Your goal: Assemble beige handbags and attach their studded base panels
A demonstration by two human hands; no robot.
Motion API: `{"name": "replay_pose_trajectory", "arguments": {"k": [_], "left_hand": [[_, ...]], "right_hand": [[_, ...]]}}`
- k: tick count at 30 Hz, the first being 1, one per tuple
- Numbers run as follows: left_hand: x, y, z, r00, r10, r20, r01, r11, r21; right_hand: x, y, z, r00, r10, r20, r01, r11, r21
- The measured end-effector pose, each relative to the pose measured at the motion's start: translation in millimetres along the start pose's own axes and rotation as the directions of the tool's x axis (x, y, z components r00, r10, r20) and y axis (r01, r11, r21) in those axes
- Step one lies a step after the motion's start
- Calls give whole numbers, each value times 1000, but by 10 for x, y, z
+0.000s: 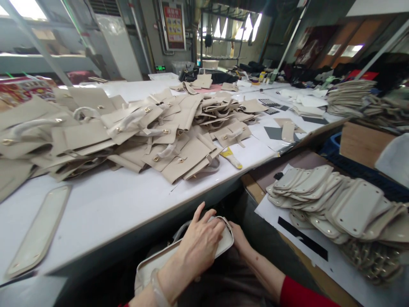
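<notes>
A pale beige bag [153, 263] with a raised rim lies across my lap, below the table edge. Over its right part rests my left hand [203, 236], with some fingers raised and the others bent down onto the bag. Beside the bag's right end is my right hand [238, 236]; its fingers are mostly hidden behind the rim, so its grip is unclear. A grey handle [181, 230] shows at the bag's far side.
A large heap of beige bag pieces [188, 149] covers the white table [128, 213]. One long panel [41, 230] lies at the left. At the right are stacked oval-cornered panels [358, 204], a blue crate [332, 147] and a yellow-handled tool [231, 157].
</notes>
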State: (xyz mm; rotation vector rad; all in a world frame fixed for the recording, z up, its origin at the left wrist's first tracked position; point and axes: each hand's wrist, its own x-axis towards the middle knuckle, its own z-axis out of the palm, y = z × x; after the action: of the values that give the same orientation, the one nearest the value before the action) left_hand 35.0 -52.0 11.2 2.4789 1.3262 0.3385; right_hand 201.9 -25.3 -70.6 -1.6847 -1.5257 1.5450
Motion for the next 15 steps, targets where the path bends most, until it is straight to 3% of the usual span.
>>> {"name": "replay_pose_trajectory", "arguments": {"k": [4,8,15], "left_hand": [[143,-80,-78,999,21,32,-19,999,-43],[267,-211,-39,998,-15,58,24,988,-150],[261,-322,44,999,-39,-32,30,965,-260]], "right_hand": [[-230,-11,-183,996,-71,-61,73,997,30],[-466,-188,-246,962,-261,-77,247,955,-162],[-422,-347,-180,946,-296,-131,197,847,-493]]}}
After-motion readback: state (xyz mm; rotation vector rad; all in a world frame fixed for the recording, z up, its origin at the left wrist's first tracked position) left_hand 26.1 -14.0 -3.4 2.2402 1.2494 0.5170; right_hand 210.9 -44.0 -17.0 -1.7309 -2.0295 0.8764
